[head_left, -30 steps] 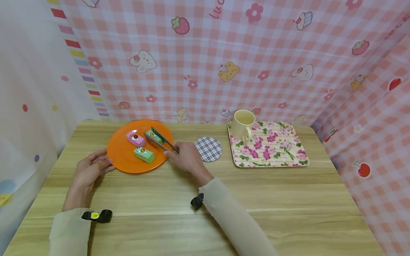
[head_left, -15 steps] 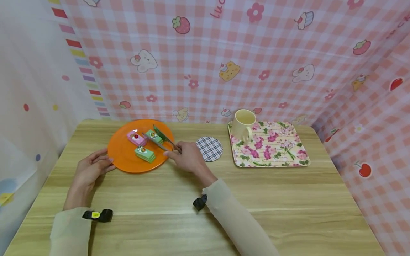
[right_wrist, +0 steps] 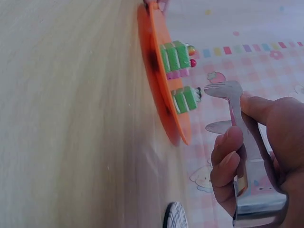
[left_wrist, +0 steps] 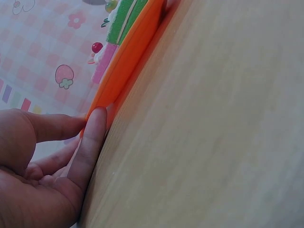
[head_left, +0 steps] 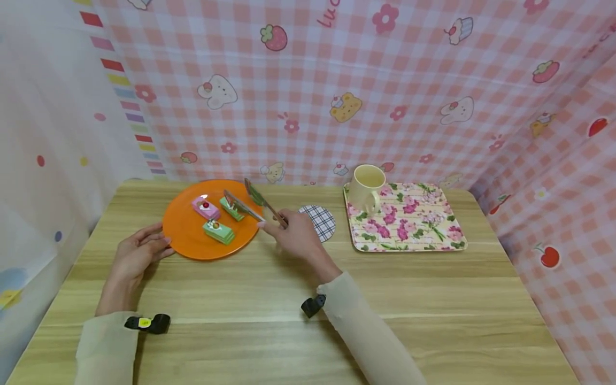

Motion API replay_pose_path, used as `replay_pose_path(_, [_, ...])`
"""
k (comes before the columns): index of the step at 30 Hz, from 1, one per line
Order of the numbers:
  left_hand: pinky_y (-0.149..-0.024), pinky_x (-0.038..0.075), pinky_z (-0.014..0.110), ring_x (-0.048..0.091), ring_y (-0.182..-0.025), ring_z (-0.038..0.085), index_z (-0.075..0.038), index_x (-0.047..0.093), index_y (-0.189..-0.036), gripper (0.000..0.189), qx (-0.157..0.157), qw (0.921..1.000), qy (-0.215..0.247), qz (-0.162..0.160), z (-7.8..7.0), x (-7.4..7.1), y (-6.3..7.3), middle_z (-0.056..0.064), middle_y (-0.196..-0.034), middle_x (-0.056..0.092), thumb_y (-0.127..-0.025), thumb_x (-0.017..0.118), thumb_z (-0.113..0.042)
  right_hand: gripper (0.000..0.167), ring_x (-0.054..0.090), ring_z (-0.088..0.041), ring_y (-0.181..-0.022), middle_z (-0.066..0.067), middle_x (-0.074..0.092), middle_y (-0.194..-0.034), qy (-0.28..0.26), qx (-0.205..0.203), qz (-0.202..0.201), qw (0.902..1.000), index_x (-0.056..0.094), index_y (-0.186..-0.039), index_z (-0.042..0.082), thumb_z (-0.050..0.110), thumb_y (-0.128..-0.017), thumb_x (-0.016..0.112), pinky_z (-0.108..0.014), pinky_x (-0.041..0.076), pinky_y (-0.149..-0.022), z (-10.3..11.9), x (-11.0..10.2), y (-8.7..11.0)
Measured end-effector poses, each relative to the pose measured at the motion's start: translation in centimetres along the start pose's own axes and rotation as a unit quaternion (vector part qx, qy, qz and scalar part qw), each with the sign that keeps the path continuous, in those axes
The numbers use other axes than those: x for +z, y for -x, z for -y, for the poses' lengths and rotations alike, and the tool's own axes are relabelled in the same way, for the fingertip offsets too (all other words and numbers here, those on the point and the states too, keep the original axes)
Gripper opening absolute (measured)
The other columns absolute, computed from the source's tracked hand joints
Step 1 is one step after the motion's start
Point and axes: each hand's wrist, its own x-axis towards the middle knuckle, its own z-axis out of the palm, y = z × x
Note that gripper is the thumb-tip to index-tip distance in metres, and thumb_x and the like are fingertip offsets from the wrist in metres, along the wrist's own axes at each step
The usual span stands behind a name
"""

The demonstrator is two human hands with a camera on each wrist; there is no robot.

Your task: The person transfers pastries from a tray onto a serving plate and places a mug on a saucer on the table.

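On an orange plate (head_left: 185, 235) sit three toy cake slices: a pink one (head_left: 206, 208), a green one (head_left: 218, 232) at the front and another green one (head_left: 232, 208) toward the right. The left hand (head_left: 137, 255) pinches the plate's left rim between thumb and fingers, as the left wrist view shows closely. In the right hand (head_left: 298, 235) is a pair of metal tongs (right_wrist: 260, 202). Their arms stand apart with nothing between the tips, over the plate's right side. The right wrist view shows the tips clear of the green slice.
A round checked coaster (head_left: 321, 222) lies beyond the right hand, partly hidden by it. Farther right, a floral tray (head_left: 409, 224) bears a cream mug (head_left: 367, 187) at its left end. A pink checked curtain (head_left: 308, 107) hangs behind the wooden table (head_left: 231, 331).
The right hand has drawn the tongs up and right, off the right green slice, and their arms have spread. That slice stays on the plate. The left hand keeps its place.
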Motion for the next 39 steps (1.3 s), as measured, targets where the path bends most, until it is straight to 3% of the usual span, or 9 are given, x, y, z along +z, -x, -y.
replay_pose_path(8, [-0.076, 0.065, 0.024, 0.072, -0.080, 0.005, 0.004, 0.029, -0.158, 0.070, 0.000, 1.0000, 0.003, 0.002, 0.0, 0.0, -0.1, -0.007, -0.094, 0.069, -0.098, 0.063, 0.003, 0.041, 0.042, -0.013, -0.055, 0.002, 0.049, -0.062, -0.011, 0.001, -0.020, 0.9997, 0.068, -0.099, 0.018, 0.059, -0.092, 0.069, -0.025, 0.035, -0.047, -0.8, -1.7, 0.8])
replay_pose_path(11, [-0.076, 0.065, 0.024, 0.073, -0.080, 0.005, 0.004, 0.030, -0.158, 0.069, 0.000, 1.0000, 0.003, 0.001, 0.0, 0.0, -0.1, -0.008, -0.094, 0.069, -0.098, 0.064, 0.003, 0.041, 0.045, -0.013, -0.054, 0.001, 0.053, -0.063, -0.022, -0.004, -0.028, 0.9994, 0.069, -0.101, 0.017, 0.057, -0.092, 0.070, -0.024, 0.037, -0.046, -0.9, -2.3, 1.0])
replay_pose_path(17, [-0.076, 0.065, 0.023, 0.072, -0.080, 0.005, 0.004, 0.031, -0.157, 0.068, 0.004, 1.0000, 0.004, 0.005, 0.0, -0.1, -0.1, -0.008, -0.094, 0.069, -0.098, 0.064, 0.003, 0.037, 0.057, -0.014, -0.052, -0.001, 0.060, -0.064, -0.056, -0.019, -0.033, 0.9977, 0.068, -0.093, 0.018, 0.054, -0.092, 0.072, -0.025, 0.044, -0.044, -1.0, -3.4, 1.7])
replay_pose_path(29, [-0.077, 0.065, 0.023, 0.072, -0.083, 0.005, 0.007, 0.029, -0.157, 0.069, 0.014, 0.9998, 0.006, 0.011, 0.1, -0.1, -0.3, -0.007, -0.095, 0.068, -0.097, 0.062, 0.005, 0.037, 0.071, -0.037, -0.064, -0.006, 0.064, -0.073, -0.107, -0.010, -0.050, 0.9929, 0.070, -0.101, 0.018, 0.052, -0.090, 0.075, -0.032, 0.056, -0.048, -1.0, -5.2, 2.8])
replay_pose_path(39, [-0.077, 0.065, 0.023, 0.072, -0.083, 0.005, 0.006, 0.029, -0.158, 0.069, 0.013, 0.9999, 0.002, 0.006, 0.1, -0.2, -0.1, -0.006, -0.096, 0.068, -0.098, 0.063, 0.004, 0.038, 0.069, -0.025, -0.056, -0.004, 0.061, -0.068, -0.101, -0.036, -0.071, 0.9917, 0.071, -0.099, 0.018, 0.054, -0.090, 0.075, -0.028, 0.048, -0.044, -0.6, -6.9, 3.9])
